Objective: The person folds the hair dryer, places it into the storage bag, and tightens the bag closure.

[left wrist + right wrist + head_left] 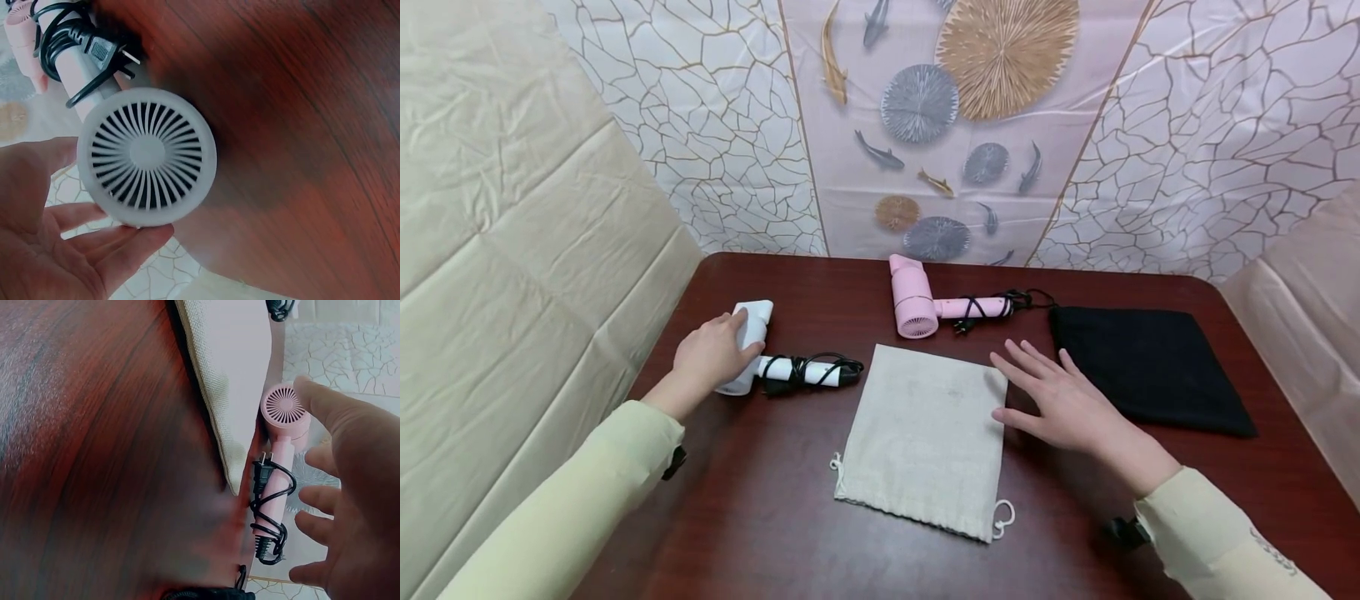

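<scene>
On the left of the table lies a white hair dryer (752, 331), its black cord wound round the handle. My left hand (709, 356) holds the barrel, thumb on the handle side and fingers across the other; the left wrist view shows its round vented end (147, 152) beside the palm. Over the right edge of a flat beige drawstring bag (928, 433) hovers my right hand (1063, 398), fingers spread and holding nothing. The bag's cord loops lie toward the near side of the table.
A pink hair dryer (915, 298) with a wrapped black cord lies at the back middle. Right of it is a flat black bag (1153, 367). Patterned cloth (917, 167) hangs behind the dark wooden table (722, 533), with beige panels (512, 275) at its sides.
</scene>
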A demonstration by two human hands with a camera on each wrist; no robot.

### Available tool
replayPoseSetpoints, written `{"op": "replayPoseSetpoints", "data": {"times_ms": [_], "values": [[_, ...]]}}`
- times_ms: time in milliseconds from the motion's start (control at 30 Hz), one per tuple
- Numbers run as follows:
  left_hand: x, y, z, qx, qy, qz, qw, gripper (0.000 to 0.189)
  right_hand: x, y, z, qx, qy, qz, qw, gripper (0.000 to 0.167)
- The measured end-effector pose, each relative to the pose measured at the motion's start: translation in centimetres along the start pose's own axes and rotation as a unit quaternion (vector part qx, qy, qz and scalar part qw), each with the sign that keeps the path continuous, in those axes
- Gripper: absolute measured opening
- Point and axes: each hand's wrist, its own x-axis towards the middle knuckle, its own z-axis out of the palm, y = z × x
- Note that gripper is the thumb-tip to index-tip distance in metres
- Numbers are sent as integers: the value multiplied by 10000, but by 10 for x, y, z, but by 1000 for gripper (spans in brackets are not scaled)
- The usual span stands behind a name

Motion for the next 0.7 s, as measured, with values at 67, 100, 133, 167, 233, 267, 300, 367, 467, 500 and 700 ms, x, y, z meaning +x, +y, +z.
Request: {"op": "replayPoseSetpoints", "data": {"times_ms": [67, 100, 133, 167, 233, 267, 300, 367, 467, 500, 700], "values": [[-2, -1, -2, 11, -103, 53, 9999, 70, 0, 0, -1, 24, -11, -67, 10000, 81], [-3, -3, -3, 38, -148, 96, 9998, 70, 0, 0, -2, 30, -14, -106, 9999, 81], [-5, -4, -5, 63, -189, 160, 9997, 69, 0, -1, -2, 43, -16, -149, 9999, 80], [-6, -6, -7, 108, -223, 250, 9994, 69, 0, -1, -3, 47, -23, -184, 9998, 80], [-8, -10, -12, 270, -284, 494, 9980, 67, 0, 0, -4, 62, -5, -287, 9996, 78], [-9, -13, -16, 375, -296, 623, 9969, 66, 0, 0, -5, 74, 5, -337, 9994, 78], [-10, -15, -20, 479, -297, 777, 9954, 64, 0, 0, -5, 95, 16, -381, 9992, 77], [-12, -19, -28, 667, -280, 1102, 9913, 60, -1, 1, -6, 135, 35, -446, 9989, 76], [-13, -25, -38, 875, -164, 1543, 9840, 57, -1, 1, -5, 168, 42, -494, 9986, 74], [-13, -26, -41, 933, -142, 1681, 9812, 57, -1, 2, -5, 166, 44, -515, 9985, 75], [-13, -34, -50, 1540, -60, 2394, 9586, 63, 1, 2, -3, 159, 34, -577, 9982, 74]]}}
